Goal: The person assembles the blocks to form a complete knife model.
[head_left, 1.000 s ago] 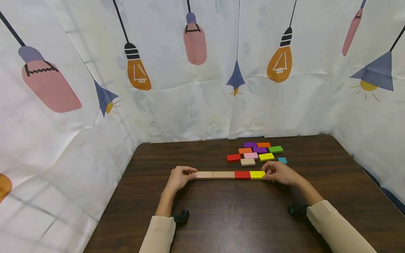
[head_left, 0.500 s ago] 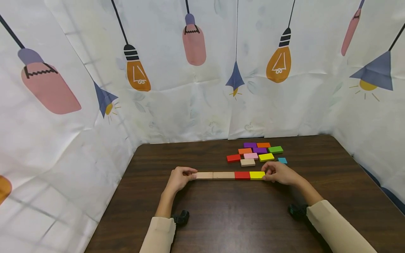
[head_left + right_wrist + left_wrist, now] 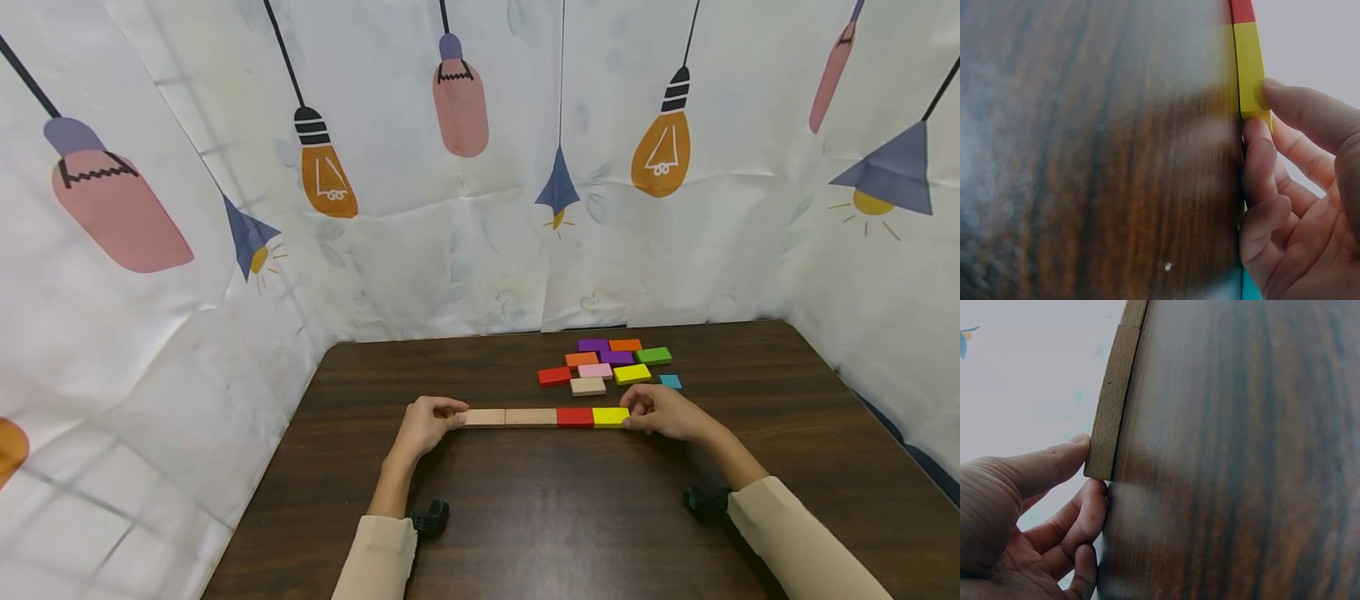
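Four end-to-end blocks are too simple a count to matter: several flat blocks form one straight row on the dark table. From the left come a plain wooden block, another plain wooden block, a red block and a yellow block. At the left end, my left hand holds the first wooden block, thumb on its upper edge and bent fingers against its end. My right hand holds the yellow block likewise, thumb on top, a curled finger at its end face.
Behind the row lies a loose group of coloured blocks, among them a red block, a pink block, a green block and a blue block. A patterned curtain hangs beyond the table's far edge.
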Demonstrator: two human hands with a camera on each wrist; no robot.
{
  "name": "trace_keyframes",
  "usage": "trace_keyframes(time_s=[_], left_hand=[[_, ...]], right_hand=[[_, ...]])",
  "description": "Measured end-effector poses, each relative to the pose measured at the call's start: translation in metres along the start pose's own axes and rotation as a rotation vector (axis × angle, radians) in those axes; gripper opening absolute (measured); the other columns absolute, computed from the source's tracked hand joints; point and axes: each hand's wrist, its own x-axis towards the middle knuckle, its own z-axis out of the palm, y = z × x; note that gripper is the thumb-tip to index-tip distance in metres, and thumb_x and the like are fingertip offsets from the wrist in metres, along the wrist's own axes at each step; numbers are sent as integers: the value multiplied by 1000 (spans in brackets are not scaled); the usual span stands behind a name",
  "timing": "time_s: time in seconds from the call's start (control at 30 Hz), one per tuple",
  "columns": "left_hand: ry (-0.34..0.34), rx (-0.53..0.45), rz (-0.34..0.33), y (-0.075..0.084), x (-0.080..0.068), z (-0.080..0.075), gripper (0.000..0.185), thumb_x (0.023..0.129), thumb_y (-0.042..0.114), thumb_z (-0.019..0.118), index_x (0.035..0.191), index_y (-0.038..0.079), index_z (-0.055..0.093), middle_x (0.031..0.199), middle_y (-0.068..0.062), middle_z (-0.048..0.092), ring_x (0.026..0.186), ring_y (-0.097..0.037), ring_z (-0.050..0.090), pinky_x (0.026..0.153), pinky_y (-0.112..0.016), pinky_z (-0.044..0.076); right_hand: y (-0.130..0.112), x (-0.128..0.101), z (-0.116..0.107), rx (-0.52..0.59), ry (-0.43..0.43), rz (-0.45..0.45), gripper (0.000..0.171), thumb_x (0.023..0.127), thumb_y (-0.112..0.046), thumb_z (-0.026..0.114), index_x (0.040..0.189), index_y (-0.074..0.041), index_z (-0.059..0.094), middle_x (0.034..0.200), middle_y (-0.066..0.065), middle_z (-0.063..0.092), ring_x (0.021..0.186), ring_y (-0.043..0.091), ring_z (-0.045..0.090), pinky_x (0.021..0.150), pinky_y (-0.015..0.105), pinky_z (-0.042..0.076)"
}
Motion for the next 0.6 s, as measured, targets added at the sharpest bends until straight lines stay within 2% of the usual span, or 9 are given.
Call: trace_keyframes(time_s=[0.23,0.43,0.6], left_hand=[[1,-10,-2,-1,0,0,13,82,20,77,94,25,77,79,2,66,69,-14,57,62,-29,47],[-2,-2,13,-1,0,0,13,83,20,76,95,23,78,80,2,67,69,-13,57,60,-29,47],[-3,-9,11,-1,0,-1,13,83,21,76,96,23,78,79,2,67,69,-13,58,61,-29,47]], right_hand=[[3,1,0,-25,-2,14,31,89,-27,70,109,-6,59,74,5,58,61,15,52,57,28,48],[-1,2,-1,-16,-14,30,30,91,-26,68,110,-5,58,79,8,62,65,18,56,61,31,51],[-11,6,-7,-50,39,31,34,92,-30,66,112,-3,58,82,10,62,68,20,57,62,32,49]])
